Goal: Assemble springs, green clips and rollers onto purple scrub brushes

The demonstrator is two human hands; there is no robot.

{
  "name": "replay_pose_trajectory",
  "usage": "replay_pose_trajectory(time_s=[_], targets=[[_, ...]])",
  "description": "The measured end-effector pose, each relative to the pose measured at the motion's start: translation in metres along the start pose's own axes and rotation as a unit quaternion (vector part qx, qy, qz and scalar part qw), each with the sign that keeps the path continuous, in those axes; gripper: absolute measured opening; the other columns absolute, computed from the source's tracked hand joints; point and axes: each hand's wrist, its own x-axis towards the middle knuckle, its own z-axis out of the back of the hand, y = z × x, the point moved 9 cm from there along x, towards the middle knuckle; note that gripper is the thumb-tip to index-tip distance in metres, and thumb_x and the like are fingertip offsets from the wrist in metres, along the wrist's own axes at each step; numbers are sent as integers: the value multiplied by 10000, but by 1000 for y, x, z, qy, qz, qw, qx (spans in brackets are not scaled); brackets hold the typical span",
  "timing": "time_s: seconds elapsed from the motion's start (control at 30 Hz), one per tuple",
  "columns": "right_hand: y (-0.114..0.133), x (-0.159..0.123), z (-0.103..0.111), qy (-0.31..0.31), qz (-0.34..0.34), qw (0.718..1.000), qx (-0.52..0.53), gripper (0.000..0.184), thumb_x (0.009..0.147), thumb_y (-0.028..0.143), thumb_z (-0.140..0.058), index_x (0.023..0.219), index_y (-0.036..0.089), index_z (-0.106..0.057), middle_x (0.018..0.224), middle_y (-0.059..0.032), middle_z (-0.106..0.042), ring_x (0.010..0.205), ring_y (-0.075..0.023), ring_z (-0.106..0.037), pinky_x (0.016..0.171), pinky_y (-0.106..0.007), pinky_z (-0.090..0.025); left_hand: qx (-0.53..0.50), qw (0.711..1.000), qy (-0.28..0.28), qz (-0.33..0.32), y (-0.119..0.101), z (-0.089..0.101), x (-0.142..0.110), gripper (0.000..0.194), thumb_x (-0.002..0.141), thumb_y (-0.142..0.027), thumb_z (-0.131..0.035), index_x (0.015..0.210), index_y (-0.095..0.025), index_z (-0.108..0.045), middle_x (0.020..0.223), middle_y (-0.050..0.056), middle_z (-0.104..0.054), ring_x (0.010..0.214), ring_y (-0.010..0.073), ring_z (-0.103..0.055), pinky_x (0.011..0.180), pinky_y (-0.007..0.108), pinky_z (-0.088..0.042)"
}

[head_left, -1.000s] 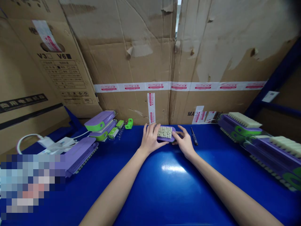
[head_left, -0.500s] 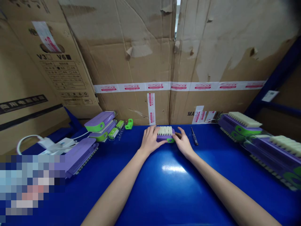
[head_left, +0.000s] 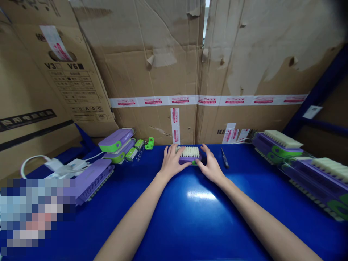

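A purple and green brush (head_left: 190, 153) with cream bristles facing up lies on the blue table, between my hands. My left hand (head_left: 172, 161) is wrapped round its left end, thumb along the front side and fingers over the back. At the right end, my right hand (head_left: 210, 165) has its thumb by the green part, touching or nearly so. Its fingers are stretched out and apart from the bristles. Just right of that hand lies a screwdriver (head_left: 225, 158) with a dark handle.
Several similar brushes stand stacked at left (head_left: 116, 140) and right (head_left: 282, 145). Near the left stack are small green-and-white pieces (head_left: 131, 154), scattered screws (head_left: 140, 154) and a bright green part (head_left: 149, 143). White cables and an adapter (head_left: 56, 165) lie further left. Cardboard (head_left: 152, 72) walls the back.
My right hand's fingers have straightened and spread away from the brush, while its thumb moved slightly left along the front. The brush and left hand have shifted slightly left.
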Motion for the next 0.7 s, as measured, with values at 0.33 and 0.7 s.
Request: replay_pose_trajectory(time_s=[0.33, 0.7], targets=[[-24, 5, 31, -121, -74, 985, -97, 538, 770, 206, -489, 1303, 148, -448, 1081, -160, -642, 1033, -311, -581, 901, -531, -431, -130, 978, -80, 139, 35, 24, -4, 469, 811, -478, -514, 1151, -166, -429, 774, -7, -573, 545, 110, -546, 594, 262, -455], [-9, 1, 13, -28, -88, 993, 75, 477, 870, 413, -428, 1269, 158, -482, 994, -95, -686, 919, -232, -645, 839, -386, -487, -70, 997, 34, 5, -6, 11, -3, 567, 719, -576, -586, 1128, -195, -490, 939, 59, -631, 815, 209, -639, 652, 304, -496]])
